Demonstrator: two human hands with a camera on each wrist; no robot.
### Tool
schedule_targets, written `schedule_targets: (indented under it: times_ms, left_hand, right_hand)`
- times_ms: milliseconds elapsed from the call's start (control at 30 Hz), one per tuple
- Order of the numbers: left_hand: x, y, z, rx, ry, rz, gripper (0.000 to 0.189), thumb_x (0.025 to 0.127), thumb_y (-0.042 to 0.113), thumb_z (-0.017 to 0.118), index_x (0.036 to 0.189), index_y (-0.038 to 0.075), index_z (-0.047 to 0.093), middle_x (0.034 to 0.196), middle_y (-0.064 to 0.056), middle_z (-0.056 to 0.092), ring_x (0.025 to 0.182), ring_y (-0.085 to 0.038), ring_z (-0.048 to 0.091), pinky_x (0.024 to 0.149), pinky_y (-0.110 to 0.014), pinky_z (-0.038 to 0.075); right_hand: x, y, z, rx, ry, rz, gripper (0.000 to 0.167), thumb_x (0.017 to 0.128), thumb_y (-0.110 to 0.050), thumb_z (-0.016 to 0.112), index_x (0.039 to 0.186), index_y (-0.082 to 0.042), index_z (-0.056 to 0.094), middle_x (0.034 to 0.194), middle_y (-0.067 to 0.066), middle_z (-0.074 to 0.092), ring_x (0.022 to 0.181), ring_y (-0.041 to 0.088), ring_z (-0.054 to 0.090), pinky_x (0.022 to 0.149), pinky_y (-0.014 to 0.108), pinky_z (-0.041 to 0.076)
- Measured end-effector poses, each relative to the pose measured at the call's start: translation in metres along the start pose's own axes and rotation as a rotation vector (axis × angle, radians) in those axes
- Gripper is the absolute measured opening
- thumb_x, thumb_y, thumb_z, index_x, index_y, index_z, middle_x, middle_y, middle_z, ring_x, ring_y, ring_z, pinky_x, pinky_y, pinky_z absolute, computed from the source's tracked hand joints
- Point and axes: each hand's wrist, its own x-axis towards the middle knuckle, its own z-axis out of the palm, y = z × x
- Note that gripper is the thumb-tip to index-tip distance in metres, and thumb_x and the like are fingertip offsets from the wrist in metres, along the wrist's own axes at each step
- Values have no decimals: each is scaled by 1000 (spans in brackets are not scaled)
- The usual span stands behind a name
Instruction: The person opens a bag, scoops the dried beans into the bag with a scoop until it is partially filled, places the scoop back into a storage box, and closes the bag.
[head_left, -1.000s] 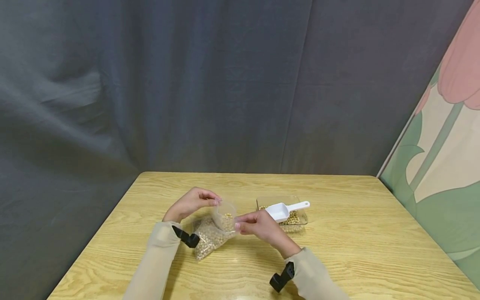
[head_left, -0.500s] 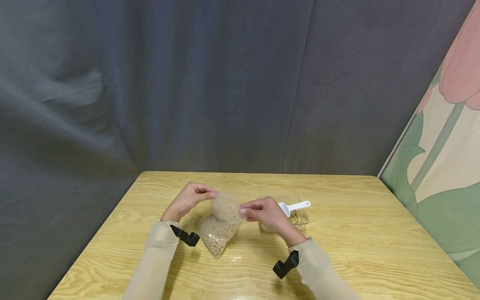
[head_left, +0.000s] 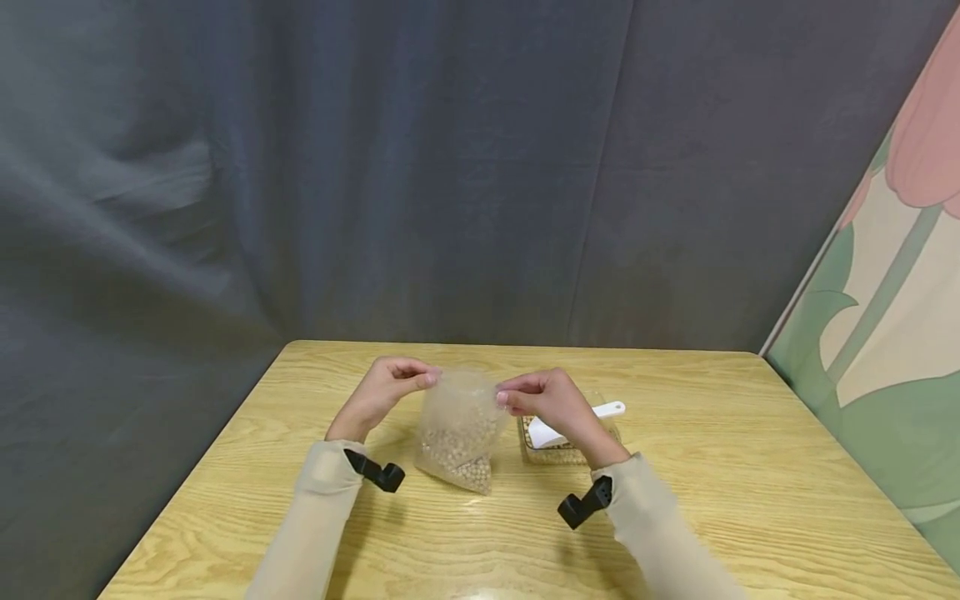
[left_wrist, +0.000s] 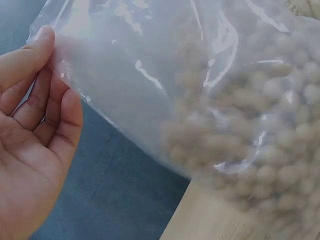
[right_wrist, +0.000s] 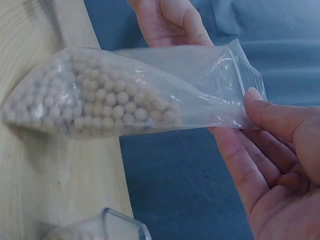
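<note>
A clear zip-top bag [head_left: 459, 421] of round, pale dried beans [right_wrist: 117, 102] hangs between both hands, its lower end at the table. My left hand [head_left: 384, 395] pinches the bag's upper left corner between thumb and fingers. The right hand [head_left: 553, 407] pinches the opposite upper corner, thumb on top, near the zip strip [right_wrist: 240, 67]. In the left wrist view, the clear plastic [left_wrist: 120, 85] is stretched from the thumb, with the beans gathered lower in the bag.
Behind the right forearm stands a clear rectangular container [head_left: 555, 457] holding similar beans. A white scoop [head_left: 546, 433] lies across it, handle pointing right. The wooden table [head_left: 720, 467] ends at a dark curtain [head_left: 465, 167] at the back.
Both hands have lifted the bag's mouth and the right hand has moved up and away. The bag, formerly slanted with its mouth open, now hangs straighter with its top pulled flat.
</note>
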Motion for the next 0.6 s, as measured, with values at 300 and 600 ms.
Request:
schedule_targets:
  times_ms: [300,600]
  left_hand:
    - [-5,6,5,-46,-21,64,19,85,16,72,99,3,74,103,-2,73,94,-13,66,84,-28,53]
    - [-4,4,13,-44,-5,92,27,86,10,71,104,-10,68,93,7,72,84,-10,66,79,-27,54]
  right_hand:
    - [3,-4,-13,-24,22,-29,29,85,-25,72,107,-6,74,103,11,73,90,19,71,82,38,56]
    - [5,11,-19,-25,76,-39,32,85,-30,72,108,-8,73,99,10,74,86,17,70,78,33,57]
